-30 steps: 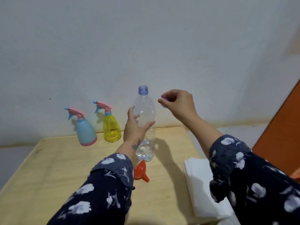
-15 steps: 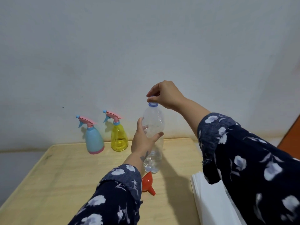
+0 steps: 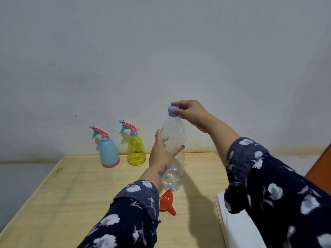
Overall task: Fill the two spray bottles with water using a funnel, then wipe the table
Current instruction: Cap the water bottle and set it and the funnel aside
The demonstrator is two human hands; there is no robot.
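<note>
Looks to me like the filling part is done. Both spray bottles sit at the back of the counter (image 3: 75,187) against the wall, the blue spray bottle (image 3: 108,153) just left of the yellow spray bottle (image 3: 136,151), both upright with their pink trigger tops on. The big clear water bottle (image 3: 173,151) stands upright near the middle of the counter and only has a bit of water pooled at the bottom, so my guess is most of it went into the sprayers.

The left hand (image 3: 162,153) is wrapped around the middle of the water bottle, thumb on one side and fingers on the far side, steadying it. The right hand (image 3: 189,111) has its fingertips pinched on the blue cap (image 3: 172,111) sitting on the neck (screwing it on or off, can't say from a single shot). The red funnel (image 3: 167,202) lies on its side on the counter just in front of the water bottle, spout pointing toward the camera side, not in any bottle.

What's left, I'd say: the wiping. A white folded cloth or stack of paper (image 3: 231,221) lies at the right edge of the counter, untouched by either hand.

Hard to make out:
- the blue sprayer is opaque, so no fill level is visible; the yellow one is see-through but I can't read a clear waterline
- the white stack is partly covered by the right sleeve and cut off at the bottom
- no obvious spills on the counter, though the arms hide a chunk of it
</note>
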